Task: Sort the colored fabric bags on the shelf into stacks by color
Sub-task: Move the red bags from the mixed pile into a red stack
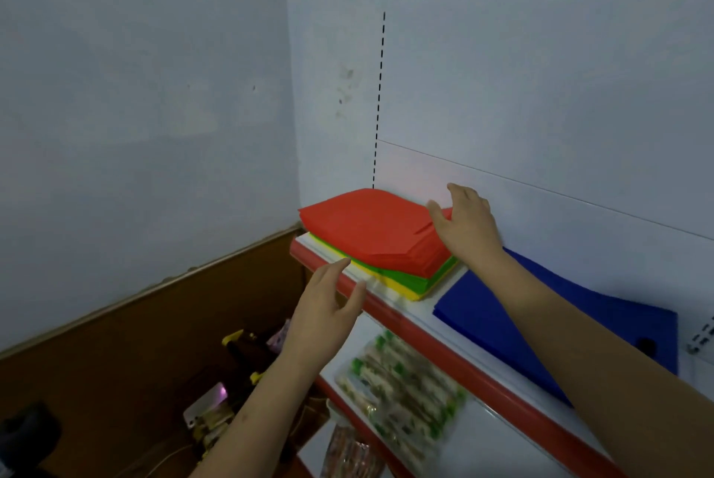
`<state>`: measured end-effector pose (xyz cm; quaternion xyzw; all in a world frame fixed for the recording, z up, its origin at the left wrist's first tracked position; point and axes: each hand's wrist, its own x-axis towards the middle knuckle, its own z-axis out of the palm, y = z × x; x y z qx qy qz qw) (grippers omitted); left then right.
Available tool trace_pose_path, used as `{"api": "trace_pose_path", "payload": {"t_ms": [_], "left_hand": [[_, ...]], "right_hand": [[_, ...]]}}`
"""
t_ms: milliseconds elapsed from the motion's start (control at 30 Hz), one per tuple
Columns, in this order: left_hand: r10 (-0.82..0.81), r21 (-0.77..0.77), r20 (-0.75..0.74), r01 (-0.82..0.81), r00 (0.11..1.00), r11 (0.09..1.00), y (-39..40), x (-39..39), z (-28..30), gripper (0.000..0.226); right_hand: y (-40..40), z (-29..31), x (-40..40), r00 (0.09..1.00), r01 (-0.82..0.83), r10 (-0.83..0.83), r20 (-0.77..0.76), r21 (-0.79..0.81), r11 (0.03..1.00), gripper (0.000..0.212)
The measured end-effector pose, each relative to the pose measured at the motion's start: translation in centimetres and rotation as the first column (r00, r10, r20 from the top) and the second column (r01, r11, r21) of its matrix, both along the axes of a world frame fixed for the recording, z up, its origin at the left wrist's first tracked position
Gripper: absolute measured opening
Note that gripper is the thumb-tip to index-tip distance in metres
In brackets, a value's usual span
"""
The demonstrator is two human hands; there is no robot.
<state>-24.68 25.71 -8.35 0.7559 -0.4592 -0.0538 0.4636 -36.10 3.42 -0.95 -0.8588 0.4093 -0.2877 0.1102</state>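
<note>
A pile of fabric bags lies at the left end of the white shelf (390,298): red bags (363,226) on top, green bags (405,276) under them, yellow bags (402,289) at the bottom. A separate stack of blue bags (502,307) lies to the right on the same shelf. My right hand (465,224) is open, its fingers straight, resting against the right edge of the red bags. My left hand (328,303) is open too, hovering at the shelf's front edge just below the pile's near-left corner, holding nothing.
The shelf has a red front lip (444,352) and stands against a pale wall (502,52). A lower shelf holds packaged snacks (402,396). At the lower left, a brown floor area carries boxes and small packets (228,381).
</note>
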Motion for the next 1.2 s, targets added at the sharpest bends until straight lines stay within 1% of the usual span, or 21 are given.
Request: {"api": "trace_pose_path", "payload": {"t_ms": [100,233,300,367,433,500,567,600,667,767,833,900,933,967,1033,1067,1100,1133,1167,1200], "left_hand": [[0.032,-0.020,0.014,-0.032,0.999,0.999,-2.6,3.4,-0.7,0.055],[0.111,-0.023,0.066,-0.110,0.992,0.994,-6.9,7.5,-1.0,0.052],[0.165,-0.018,0.138,-0.164,0.977,0.986,-9.3,9.7,-1.1,0.052],[0.231,-0.012,0.246,-0.235,0.941,0.972,-11.8,12.0,-1.4,0.054],[0.275,0.033,0.319,-0.301,0.907,0.953,-14.1,14.3,-1.8,0.058],[0.256,0.156,0.352,-0.327,0.900,0.932,-15.9,16.4,-2.8,0.066],[0.221,0.255,0.341,-0.316,0.914,0.914,-17.1,17.7,-4.2,0.070],[0.214,0.267,0.321,-0.305,0.923,0.914,-17.4,18.1,-4.9,0.070],[0.211,0.237,0.330,-0.297,0.920,0.925,-17.7,18.5,-5.8,0.066],[0.176,0.165,0.406,-0.262,0.897,0.951,-18.1,18.7,-6.2,0.052],[0.122,0.127,0.427,-0.194,0.896,0.973,-18.4,18.8,-5.9,0.052],[0.075,0.089,0.430,-0.124,0.900,0.988,-18.5,19.1,-5.3,0.051],[0.058,0.061,0.415,-0.091,0.908,0.994,-18.3,19.1,-4.7,0.050],[0.038,0.017,0.367,-0.047,0.929,0.999,-18.1,19.0,-4.1,0.047],[-0.098,-0.101,0.137,0.112,0.986,0.989,-17.6,18.6,-2.3,0.039],[-0.201,-0.173,0.004,0.199,0.980,0.965,-17.4,18.1,-1.2,0.037],[-0.299,-0.239,-0.110,0.267,0.948,0.934,-17.3,17.6,-0.3,0.038],[-0.365,-0.292,-0.189,0.303,0.912,0.907,-17.2,17.0,0.5,0.040],[-0.419,-0.335,-0.256,0.326,0.871,0.884,-17.3,16.4,1.1,0.041],[-0.488,-0.384,-0.335,0.356,0.806,0.852,-17.4,15.6,1.6,0.045]], "right_hand": [[-3.0,-0.4,2.0,0.999,0.030,-0.031,-0.042,-0.024,0.999,0.064],[-7.9,-1.9,3.7,0.971,0.092,-0.111,-0.210,-0.101,0.991,0.063],[-10.3,-2.9,4.3,0.946,0.122,-0.142,-0.292,-0.084,0.989,0.065],[-12.3,-4.0,4.9,0.912,0.158,-0.159,-0.379,-0.034,0.987,0.072],[-13.7,-5.3,5.4,0.877,0.183,-0.163,-0.453,0.000,0.983,0.076],[-14.4,-6.7,5.6,0.877,0.190,-0.173,-0.449,-0.006,0.982,0.073],[-14.5,-7.6,5.7,0.883,0.201,-0.204,-0.422,-0.053,0.978,0.068],[-14.4,-7.9,5.7,0.883,0.203,-0.218,-0.417,-0.080,0.976,0.064],[-14.4,-8.4,5.8,0.885,0.208,-0.241,-0.398,-0.125,0.970,0.054],[-14.0,-8.3,6.1,0.879,0.205,-0.255,-0.402,-0.163,0.965,0.043],[-13.6,-7.7,6.2,0.864,0.185,-0.248,-0.438,-0.181,0.966,0.040],[-13.1,-6.7,6.1,0.849,0.167,-0.249,-0.466,-0.211,0.963,0.043],[-12.7,-6.2,6.0,0.861,0.156,-0.245,-0.446,-0.227,0.961,0.047],[-12.0,-5.6,5.8,0.887,0.157,-0.243,-0.394,-0.237,0.959,0.053],[-10.4,-4.5,5.2,0.946,0.182,-0.236,-0.222,-0.239,0.954,0.053],[-9.3,-3.8,4.7,0.960,0.215,-0.245,-0.134,-0.204,0.955,0.049],[-8.1,-3.1,4.1,0.965,0.250,-0.259,-0.050,-0.138,0.958,0.043],[-7.0,-2.4,3.6,0.962,0.273,-0.270,0.048,-0.055,0.961,0.038],[-6.0,-1.8,3.0,0.945,0.284,-0.286,0.159,0.034,0.958,0.032],[-5.0,-1.3,2.2,0.914,0.290,-0.310,0.263,0.115,0.950,0.028]]}}
